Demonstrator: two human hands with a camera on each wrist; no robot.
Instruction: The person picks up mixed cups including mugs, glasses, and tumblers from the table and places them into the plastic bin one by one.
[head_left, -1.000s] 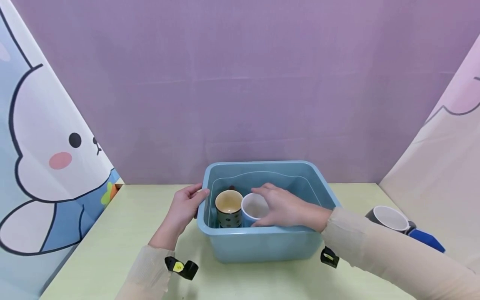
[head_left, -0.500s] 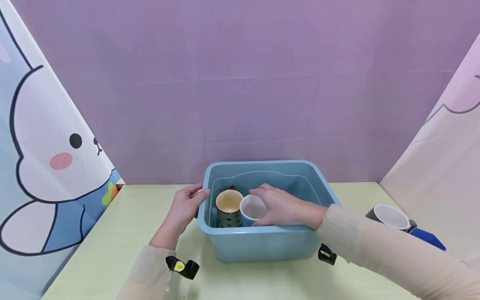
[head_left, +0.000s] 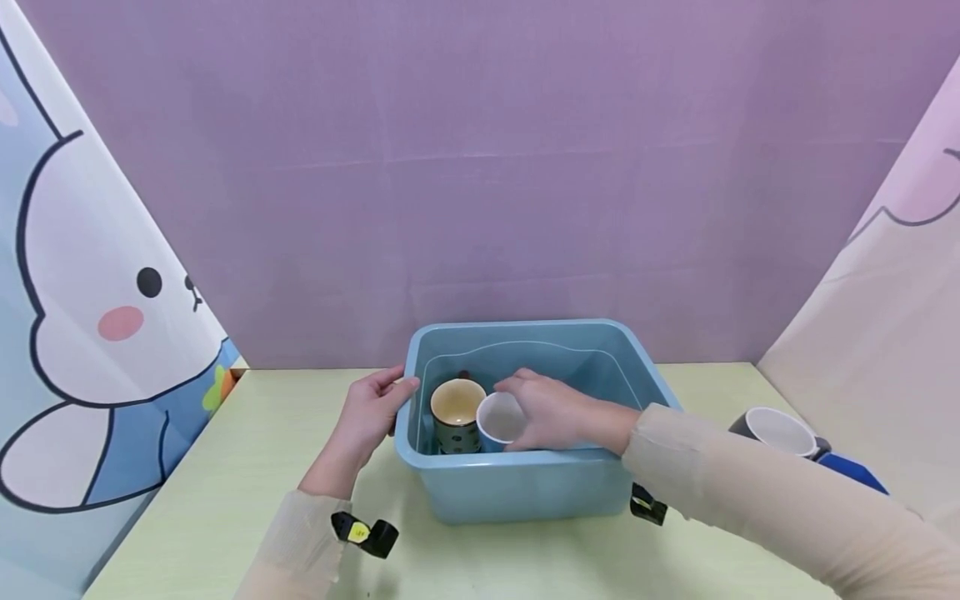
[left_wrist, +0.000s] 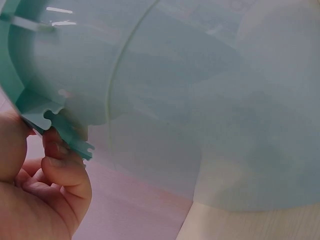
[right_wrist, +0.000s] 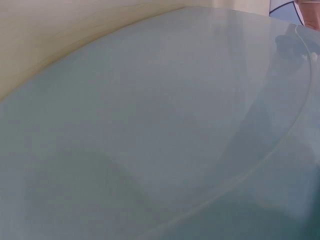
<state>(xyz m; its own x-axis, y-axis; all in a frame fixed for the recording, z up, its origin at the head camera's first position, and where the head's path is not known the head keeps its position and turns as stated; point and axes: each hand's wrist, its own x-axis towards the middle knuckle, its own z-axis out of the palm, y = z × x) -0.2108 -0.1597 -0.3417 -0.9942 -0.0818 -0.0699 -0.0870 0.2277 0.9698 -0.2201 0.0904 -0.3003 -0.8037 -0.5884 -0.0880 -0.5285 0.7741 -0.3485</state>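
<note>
A light blue plastic basin [head_left: 525,492] stands on the table. My left hand [head_left: 367,417] grips its left rim; in the left wrist view the curled fingers [left_wrist: 67,175] are tucked beneath the rim's ribbed underside. Inside the basin, my right hand [head_left: 555,410] holds a blue mug with a white interior [head_left: 501,418], thumb at the near side and fingers at the far side. Beside it, to the left, sits an upright patterned mug with a yellow interior [head_left: 458,403]. The right wrist view is filled by the basin's outer wall [right_wrist: 165,110], with the right hand hidden.
On the right of the table [head_left: 225,517] is a dark grey mug with a white interior [head_left: 780,429], partly covered by the right sleeve. A blue flat-sided object [head_left: 853,472] lies against its handle. A purple backdrop [head_left: 480,183] rises behind the table.
My right hand has shifted slightly left with the blue mug, bringing it up close to the patterned mug. The left hand keeps its hold on the rim.
</note>
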